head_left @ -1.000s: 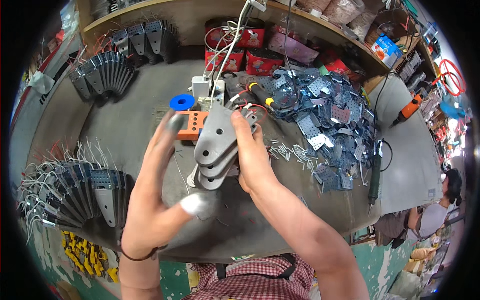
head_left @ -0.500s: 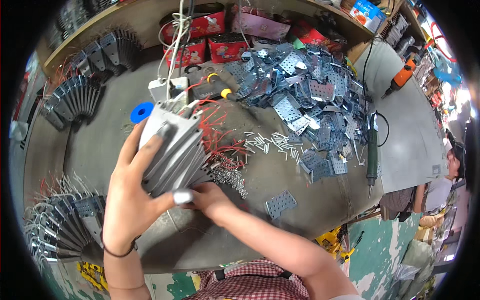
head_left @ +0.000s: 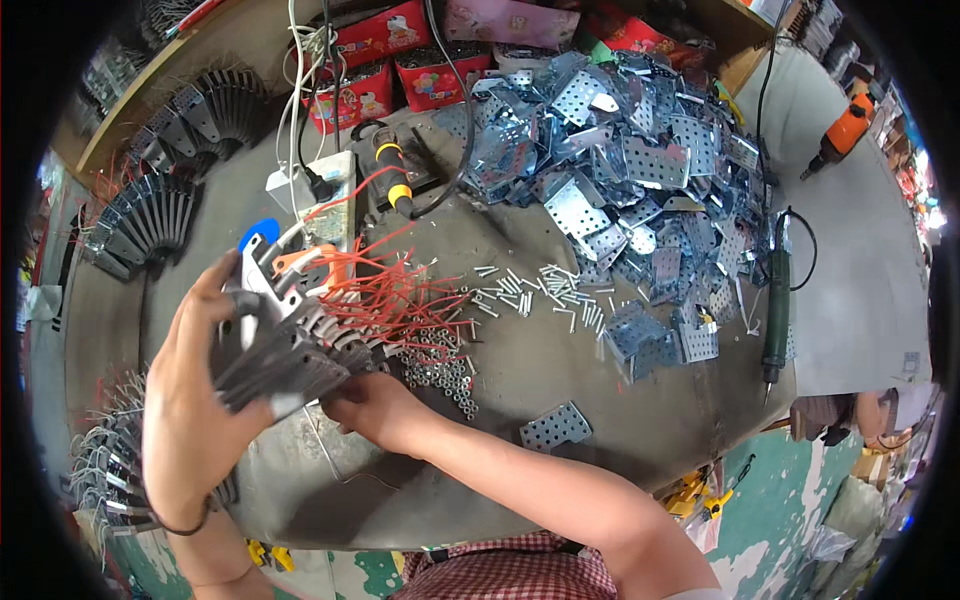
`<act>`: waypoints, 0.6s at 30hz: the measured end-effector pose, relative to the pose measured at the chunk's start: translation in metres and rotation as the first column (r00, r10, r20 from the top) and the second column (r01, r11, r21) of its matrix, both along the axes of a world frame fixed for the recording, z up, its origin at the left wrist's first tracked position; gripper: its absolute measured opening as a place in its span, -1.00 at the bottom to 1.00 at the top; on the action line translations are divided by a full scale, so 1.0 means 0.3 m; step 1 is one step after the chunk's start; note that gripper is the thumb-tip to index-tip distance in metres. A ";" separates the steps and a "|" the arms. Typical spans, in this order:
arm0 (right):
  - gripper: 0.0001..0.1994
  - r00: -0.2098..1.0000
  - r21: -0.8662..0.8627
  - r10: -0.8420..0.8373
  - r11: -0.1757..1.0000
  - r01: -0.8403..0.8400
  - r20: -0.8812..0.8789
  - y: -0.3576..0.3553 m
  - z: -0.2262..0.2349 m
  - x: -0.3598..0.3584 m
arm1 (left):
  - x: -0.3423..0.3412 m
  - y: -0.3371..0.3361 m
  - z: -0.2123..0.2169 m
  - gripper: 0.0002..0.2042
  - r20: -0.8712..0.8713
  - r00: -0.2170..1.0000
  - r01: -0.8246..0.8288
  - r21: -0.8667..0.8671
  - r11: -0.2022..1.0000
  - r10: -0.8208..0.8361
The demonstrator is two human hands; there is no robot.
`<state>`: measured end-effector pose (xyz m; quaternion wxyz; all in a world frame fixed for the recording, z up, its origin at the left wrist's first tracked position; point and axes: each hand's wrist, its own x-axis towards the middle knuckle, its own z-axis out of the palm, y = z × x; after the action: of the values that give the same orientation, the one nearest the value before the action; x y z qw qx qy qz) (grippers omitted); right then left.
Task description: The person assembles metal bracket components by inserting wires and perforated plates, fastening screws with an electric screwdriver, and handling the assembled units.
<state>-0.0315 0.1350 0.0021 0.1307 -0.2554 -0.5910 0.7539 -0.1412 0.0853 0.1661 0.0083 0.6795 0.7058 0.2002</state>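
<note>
My left hand (head_left: 185,400) is wrapped round a stack of flat dark metal pieces (head_left: 285,370), blurred by motion, with pale strips at its far end. The stack is tilted above the table. My right hand (head_left: 385,412), fingers curled, grips its near right end; the fingertips are partly hidden. Thin red wires (head_left: 400,285) spread just beyond the stack, and I cannot tell which belong to it. Small metal nuts (head_left: 440,372) lie beside my right hand. Farther right are loose screws (head_left: 550,290). A perforated metal plate (head_left: 556,427) lies flat near the front edge.
A big heap of perforated plates (head_left: 650,160) covers the back right. Right of it, a green electric screwdriver (head_left: 777,310) and an orange power tool (head_left: 848,128) lie. A power strip (head_left: 340,175), a yellow-black handled tool (head_left: 393,172) and red boxes (head_left: 432,85) stand behind. Fanned stacks (head_left: 155,220) line the left.
Both hands have shifted left with the stack, which has turned and tipped so its edges show. An orange-handled object behind it has come into sight. The view has moved slightly.
</note>
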 end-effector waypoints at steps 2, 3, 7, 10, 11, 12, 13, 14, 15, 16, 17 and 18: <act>-0.73 1.000 0.100 -0.021 0.995 0.023 -0.021 0.010 0.012 0.028 | 0.035 0.022 -0.027 -0.42 -0.056 0.995 -0.083 0.024 0.996 0.084; -0.75 0.996 0.245 -0.044 0.969 0.025 0.072 0.032 0.018 0.079 | 0.035 0.027 -0.041 -0.42 -0.063 0.995 -0.078 0.027 0.997 0.080; -0.68 0.909 0.556 -0.416 0.759 0.339 0.013 0.127 0.034 0.166 | 0.063 -0.020 -0.078 -0.39 -0.255 0.959 -0.099 0.119 0.988 0.127; -0.57 0.859 0.649 -0.479 0.599 0.469 -0.178 0.131 0.015 0.076 | 0.065 -0.051 -0.121 -0.35 -0.247 0.956 -0.108 0.205 0.973 0.158; -0.57 0.858 0.644 -0.479 0.599 0.475 -0.187 0.138 0.013 0.071 | 0.055 -0.049 -0.128 -0.35 -0.257 0.953 -0.106 0.206 0.973 0.158; -0.53 0.911 0.580 -0.410 0.729 0.363 -0.054 0.154 0.046 0.074 | 0.039 -0.040 -0.137 -0.33 -0.232 0.968 -0.048 0.221 0.974 0.100; -0.49 0.946 0.489 -0.317 0.837 0.244 0.070 0.164 0.062 0.078 | 0.028 -0.033 -0.142 -0.31 -0.208 0.977 0.009 0.237 0.972 0.041; -0.48 0.954 0.519 -0.294 0.825 0.221 0.062 0.167 0.039 0.085 | 0.023 -0.027 -0.145 -0.33 -0.179 0.984 0.025 0.228 0.973 0.017; -0.48 0.952 0.518 -0.300 0.825 0.228 0.059 0.152 0.027 0.100 | 0.015 -0.025 -0.148 -0.33 -0.183 0.983 0.031 0.227 0.973 0.012; -0.48 0.951 0.564 -0.304 0.795 0.224 0.050 0.124 0.016 0.116 | 0.004 -0.031 -0.144 -0.30 -0.179 0.983 0.066 0.201 0.977 -0.030; -0.47 0.950 0.609 -0.309 0.762 0.221 0.042 0.103 0.006 0.132 | -0.008 -0.033 -0.142 -0.27 -0.171 0.983 0.103 0.175 0.979 -0.072; -0.48 0.958 0.588 -0.288 0.776 0.230 0.005 0.087 0.005 0.146 | -0.022 -0.034 -0.141 -0.26 -0.150 0.982 0.138 0.177 0.974 -0.112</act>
<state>0.0123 0.1612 0.0035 0.2767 -0.3174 -0.7575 0.4989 -0.1478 0.0752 0.1238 -0.0921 0.7328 0.6384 0.2166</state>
